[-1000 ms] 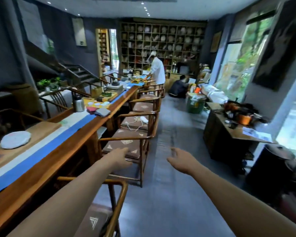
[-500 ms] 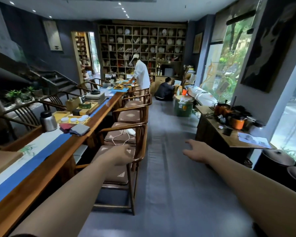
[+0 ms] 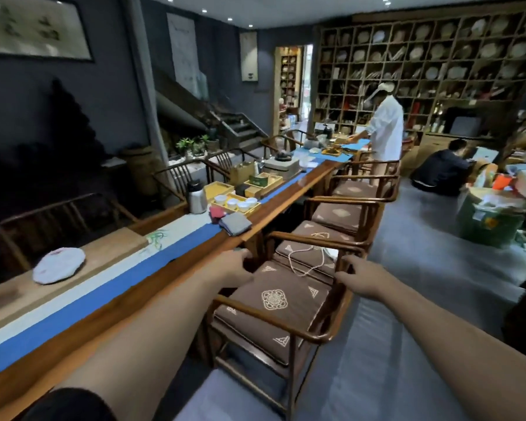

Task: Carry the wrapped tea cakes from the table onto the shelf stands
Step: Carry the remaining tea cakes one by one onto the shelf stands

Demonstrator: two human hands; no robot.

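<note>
- One wrapped tea cake [image 3: 59, 265] lies flat on a pale wooden board [image 3: 110, 249] at the near end of the long table [image 3: 176, 287], well to the left of both outstretched arms and touched by neither.
- The left hand [image 3: 234, 267] reaches out over the table's edge, fingers loosely spread and holding nothing.
- The right hand [image 3: 360, 279] hovers above the nearest chair [image 3: 274, 302], open too, palm down, also empty.
- The cake looks like a pressed disc in thin whitish paper, with a faint reddish mark on top. I'd guess it is stiff and fairly dense for its size, not something that sags.
- The paper is the weak part: it probably creases or tears if pinched, and may slide a little over the hard cake inside.
- Taking it by the rim seems best, fingers slipped under one edge and thumb on top, or both hands cupping opposite sides, so the wrap's folds stay shut.
- A drop could chip the pressed edge, so a level carry looks wise.
- The big wall shelf [image 3: 422, 65] stands at the far end of the room, past a person in white [image 3: 384, 126], with many similar discs in its cubbies; the stands themselves are too small to make out.
</note>
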